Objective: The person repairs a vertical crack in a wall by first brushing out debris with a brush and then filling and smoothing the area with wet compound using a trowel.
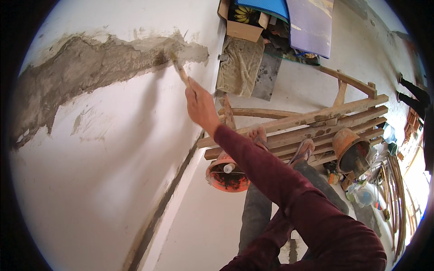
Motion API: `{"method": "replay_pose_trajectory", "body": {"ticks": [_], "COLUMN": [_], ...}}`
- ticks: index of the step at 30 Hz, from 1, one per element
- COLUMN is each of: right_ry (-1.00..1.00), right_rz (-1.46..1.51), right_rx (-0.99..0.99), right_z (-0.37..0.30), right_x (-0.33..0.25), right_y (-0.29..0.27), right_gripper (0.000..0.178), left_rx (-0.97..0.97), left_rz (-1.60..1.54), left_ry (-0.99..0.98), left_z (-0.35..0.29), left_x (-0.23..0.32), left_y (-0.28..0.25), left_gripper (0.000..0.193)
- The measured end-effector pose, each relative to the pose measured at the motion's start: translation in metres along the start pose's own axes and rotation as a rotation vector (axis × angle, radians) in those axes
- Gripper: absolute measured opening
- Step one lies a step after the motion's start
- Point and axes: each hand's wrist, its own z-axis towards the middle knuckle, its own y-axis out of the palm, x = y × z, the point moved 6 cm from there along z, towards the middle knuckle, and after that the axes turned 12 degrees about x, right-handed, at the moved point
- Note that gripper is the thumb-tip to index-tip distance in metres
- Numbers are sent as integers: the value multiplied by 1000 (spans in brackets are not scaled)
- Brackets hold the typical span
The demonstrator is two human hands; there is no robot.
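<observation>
My right hand (202, 105) is closed around the wooden handle of a brush (181, 73). Its bristle end lies against the right part of a rough grey plaster patch (95, 67) on the white wall (113, 149); a darker spot shows on the patch just left of the bristles. My right arm, in a maroon sleeve, stretches across from the lower right. A second maroon sleeve (271, 239), my left arm, shows at the bottom, but the hand at its end is hidden behind the right arm.
My feet stand on a wooden bench of slats (316, 128). An orange bucket (228, 176) hangs or stands by its left end, another bucket (350, 151) by its right. Beyond are a cardboard box (244, 30) with bananas, a purple board (309, 27), and a person's legs (413, 92).
</observation>
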Motion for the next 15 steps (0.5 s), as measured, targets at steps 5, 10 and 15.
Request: {"method": "replay_pose_trajectory", "body": {"ticks": [5,10,15], "right_ry": [11,135,109], "right_rz": [30,222,-75], "right_rx": [-9,-266,-53], "right_z": [20,-43,40], "right_x": [-9,-70,-14], "right_y": [39,1,1], "right_gripper": [36,37,32], "left_rx": [-36,-8,-26], "left_rz": [30,-25,-4], "left_ry": [12,-1,14], "left_z": [-4,-1,-2], "left_x": [-1,-4,-2], "left_y": [1,-5,-5], "left_gripper": [30,30,30]}}
